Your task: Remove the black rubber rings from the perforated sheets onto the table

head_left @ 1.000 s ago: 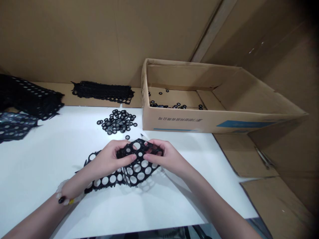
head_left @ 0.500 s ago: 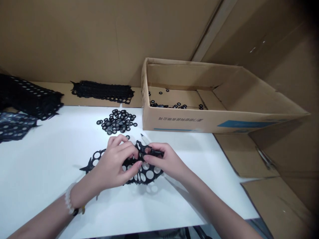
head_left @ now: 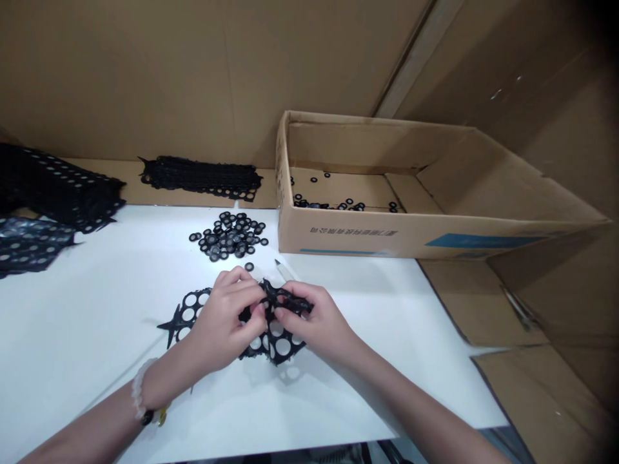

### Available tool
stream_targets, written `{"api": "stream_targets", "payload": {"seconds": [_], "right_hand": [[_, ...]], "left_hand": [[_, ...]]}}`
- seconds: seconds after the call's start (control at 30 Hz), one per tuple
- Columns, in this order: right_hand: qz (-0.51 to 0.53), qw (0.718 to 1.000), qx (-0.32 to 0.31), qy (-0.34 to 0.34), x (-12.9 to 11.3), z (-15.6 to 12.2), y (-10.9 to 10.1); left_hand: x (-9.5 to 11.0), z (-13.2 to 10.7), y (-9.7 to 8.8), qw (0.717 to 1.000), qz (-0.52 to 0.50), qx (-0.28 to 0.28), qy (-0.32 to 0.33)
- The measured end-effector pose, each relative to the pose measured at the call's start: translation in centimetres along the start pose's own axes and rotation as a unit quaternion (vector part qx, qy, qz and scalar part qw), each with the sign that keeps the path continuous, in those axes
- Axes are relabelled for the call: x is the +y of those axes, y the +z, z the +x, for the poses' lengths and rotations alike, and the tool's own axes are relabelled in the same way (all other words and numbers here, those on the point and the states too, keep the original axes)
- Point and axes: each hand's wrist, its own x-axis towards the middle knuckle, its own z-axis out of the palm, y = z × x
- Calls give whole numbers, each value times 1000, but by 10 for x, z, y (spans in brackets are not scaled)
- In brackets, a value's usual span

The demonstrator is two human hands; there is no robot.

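A black rubber sheet [head_left: 278, 345] punched full of round holes is crumpled just above the white table [head_left: 87, 322]. My left hand [head_left: 225, 319] is closed on its left and middle part, fingers curled over the top edge. My right hand [head_left: 314, 322] pinches the sheet's right edge, thumb and fingers pressed together. The two hands nearly touch at the middle of the sheet. A pile of small black rings [head_left: 229, 237] lies on the table just beyond my hands.
An open cardboard box [head_left: 411, 235] with a few black rings inside stands at the back right. Stacks of black punched sheets lie at the back [head_left: 200, 177] and far left [head_left: 53, 187]. Cardboard walls surround the table. Flat cardboard [head_left: 483, 296] lies right of the table edge.
The sheet was spread wider between my hands a second ago. It is now bunched smaller, and both hands have drawn together and slightly lower toward the table.
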Motion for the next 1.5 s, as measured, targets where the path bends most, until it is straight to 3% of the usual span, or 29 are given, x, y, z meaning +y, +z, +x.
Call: {"api": "stream_targets", "payload": {"seconds": [0.2,0.37,0.43,0.53,0.7,0.97,1.1,1.3,1.5], "right_hand": [[118,991,36,52,-6,2,0],[165,982,58,77,-10,2,-1],[154,984,40,84,-8,3,-2],[111,990,2,86,-4,5,-4],[47,994,-21,99,1,6,-6],[11,991,-51,126,1,6,-12],[42,993,-37,108,3,5,-10],[80,992,-3,93,8,2,-2],[111,992,37,51,10,-1,8]], "left_hand": [[1,3,-4,992,-109,9,-71],[-2,2,-4,990,-107,27,-84],[-3,1,-2,995,-74,28,-60],[-3,-1,0,997,39,53,28],[-4,-3,3,968,185,65,158],[-6,-3,7,946,242,52,209],[-6,-3,7,956,219,40,193],[-5,-1,6,990,104,0,98],[0,-2,8,998,-45,35,2]]}}
